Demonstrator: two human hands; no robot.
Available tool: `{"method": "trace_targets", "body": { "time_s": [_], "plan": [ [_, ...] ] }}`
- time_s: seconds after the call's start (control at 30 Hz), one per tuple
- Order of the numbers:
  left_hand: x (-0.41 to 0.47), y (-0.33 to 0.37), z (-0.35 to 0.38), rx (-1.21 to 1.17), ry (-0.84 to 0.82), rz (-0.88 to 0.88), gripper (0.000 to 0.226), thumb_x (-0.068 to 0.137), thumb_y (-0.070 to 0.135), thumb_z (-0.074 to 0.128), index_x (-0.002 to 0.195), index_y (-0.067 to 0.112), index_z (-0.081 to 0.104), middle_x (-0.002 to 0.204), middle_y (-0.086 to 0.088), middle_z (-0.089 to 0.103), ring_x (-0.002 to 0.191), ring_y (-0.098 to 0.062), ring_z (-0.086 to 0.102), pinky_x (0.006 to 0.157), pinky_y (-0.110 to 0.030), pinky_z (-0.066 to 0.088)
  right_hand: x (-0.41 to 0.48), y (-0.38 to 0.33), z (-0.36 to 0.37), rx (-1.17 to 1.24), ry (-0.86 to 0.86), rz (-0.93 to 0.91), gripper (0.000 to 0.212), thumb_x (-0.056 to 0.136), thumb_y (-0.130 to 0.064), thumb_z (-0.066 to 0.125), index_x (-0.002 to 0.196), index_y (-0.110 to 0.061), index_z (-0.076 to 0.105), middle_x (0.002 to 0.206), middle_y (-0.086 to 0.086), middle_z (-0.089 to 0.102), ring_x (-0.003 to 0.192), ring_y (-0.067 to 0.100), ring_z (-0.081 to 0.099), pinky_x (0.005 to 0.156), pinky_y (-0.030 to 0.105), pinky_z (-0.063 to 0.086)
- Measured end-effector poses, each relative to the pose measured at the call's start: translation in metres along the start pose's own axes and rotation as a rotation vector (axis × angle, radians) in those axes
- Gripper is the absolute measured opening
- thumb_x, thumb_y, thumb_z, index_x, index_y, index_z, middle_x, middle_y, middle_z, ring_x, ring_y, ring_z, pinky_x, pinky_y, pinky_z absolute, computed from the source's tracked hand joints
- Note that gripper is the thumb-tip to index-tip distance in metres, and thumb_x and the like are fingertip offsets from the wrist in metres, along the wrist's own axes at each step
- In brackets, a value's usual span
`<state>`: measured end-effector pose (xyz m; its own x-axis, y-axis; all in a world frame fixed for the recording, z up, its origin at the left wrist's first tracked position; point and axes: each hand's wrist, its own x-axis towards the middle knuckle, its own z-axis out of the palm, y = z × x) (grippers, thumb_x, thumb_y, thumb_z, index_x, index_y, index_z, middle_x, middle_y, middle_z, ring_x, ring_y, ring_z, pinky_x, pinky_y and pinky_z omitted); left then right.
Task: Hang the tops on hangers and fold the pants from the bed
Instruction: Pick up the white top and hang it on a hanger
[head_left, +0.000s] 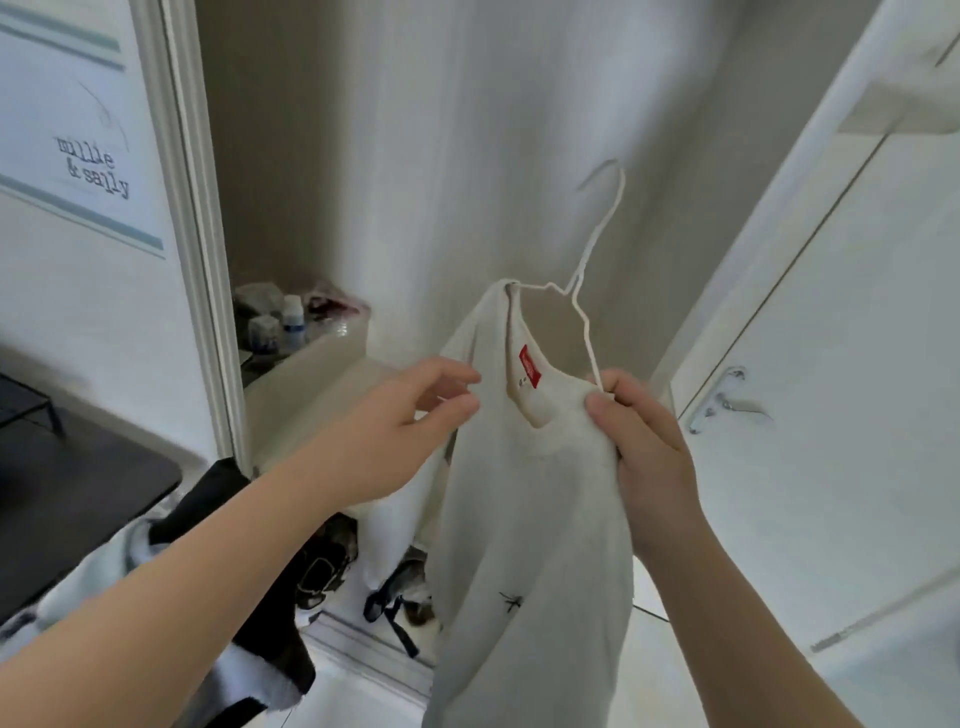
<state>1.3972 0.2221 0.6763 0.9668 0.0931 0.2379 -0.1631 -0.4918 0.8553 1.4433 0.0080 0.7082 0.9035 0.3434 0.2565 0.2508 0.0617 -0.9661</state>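
Left hand (410, 415) pinches white top (535, 519); right hand (644, 447) grips hanger (586, 273); bottles (292, 318) near bin (340, 340).

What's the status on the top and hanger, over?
Left hand pinches white top at one shoulder. Right hand grips other shoulder plus hanger arm. Hanger seated in far shoulder only; hook free.

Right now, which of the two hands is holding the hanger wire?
The right hand: it grips the white hanger together with the white top. The left hand is only at the top's fabric, away from the wire.
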Motion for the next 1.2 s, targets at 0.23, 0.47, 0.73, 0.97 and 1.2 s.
{"method": "trace_targets", "body": {
  "time_s": [0.23, 0.47, 0.73, 0.97, 1.2],
  "plan": [
    [0.039, 0.029, -0.080, -0.009, -0.163, 0.180, 0.027, 0.089, 0.056, 0.060, 0.110, 0.040, 0.062, 0.101, 0.020, 0.065, 0.094, 0.003, 0.060, 0.079, -0.012, 0.047, 0.108, -0.027, 0.083, 0.002, 0.106, -0.155, 0.020, 0.089, -0.020, 0.057, 0.070, -0.013, 0.057, 0.060, 0.003, 0.046, 0.054, 0.014, 0.042, 0.051, 0.021, 0.039],
    [0.112, 0.045, -0.136, 0.245, -0.012, 0.308, 0.041, 0.070, 0.072, 0.064, 0.089, 0.040, 0.046, 0.085, 0.014, 0.060, 0.081, -0.002, 0.057, 0.074, -0.031, 0.051, 0.222, -0.088, 0.137, 0.002, 0.235, -0.301, 0.023, 0.089, -0.020, 0.058, 0.077, -0.002, 0.051, 0.069, 0.010, 0.041, 0.063, 0.024, 0.037, 0.059, 0.035, 0.034],
    [0.228, 0.074, -0.186, 0.519, 0.283, 0.447, 0.021, 0.091, 0.036, 0.053, 0.088, 0.031, 0.032, 0.078, 0.008, 0.050, 0.068, -0.015, 0.054, 0.059, -0.033, 0.045, 0.371, -0.173, 0.156, -0.072, 0.240, -0.491, 0.023, 0.090, -0.012, 0.053, 0.078, 0.006, 0.047, 0.079, 0.008, 0.040, 0.071, 0.024, 0.032, 0.060, 0.033, 0.027],
    [0.339, 0.109, -0.225, 0.730, 0.478, 0.425, 0.017, 0.094, 0.030, 0.047, 0.092, 0.024, 0.031, 0.075, 0.006, 0.038, 0.064, -0.021, 0.041, 0.060, -0.034, 0.030, 0.488, -0.250, 0.146, -0.131, 0.203, -0.604, 0.019, 0.093, -0.014, 0.052, 0.075, -0.012, 0.045, 0.066, 0.006, 0.039, 0.054, 0.018, 0.037, 0.043, 0.019, 0.029],
    [0.411, 0.134, -0.243, 0.879, 0.539, 0.350, 0.019, 0.095, 0.027, 0.044, 0.092, 0.022, 0.025, 0.075, 0.003, 0.037, 0.058, -0.015, 0.035, 0.052, -0.033, 0.023, 0.567, -0.293, 0.129, -0.196, 0.194, -0.636, 0.039, 0.096, -0.007, 0.047, 0.061, -0.017, 0.032, 0.037, -0.017, 0.036, 0.030, 0.003, 0.035, 0.034, 0.012, 0.028]
  ]
}}
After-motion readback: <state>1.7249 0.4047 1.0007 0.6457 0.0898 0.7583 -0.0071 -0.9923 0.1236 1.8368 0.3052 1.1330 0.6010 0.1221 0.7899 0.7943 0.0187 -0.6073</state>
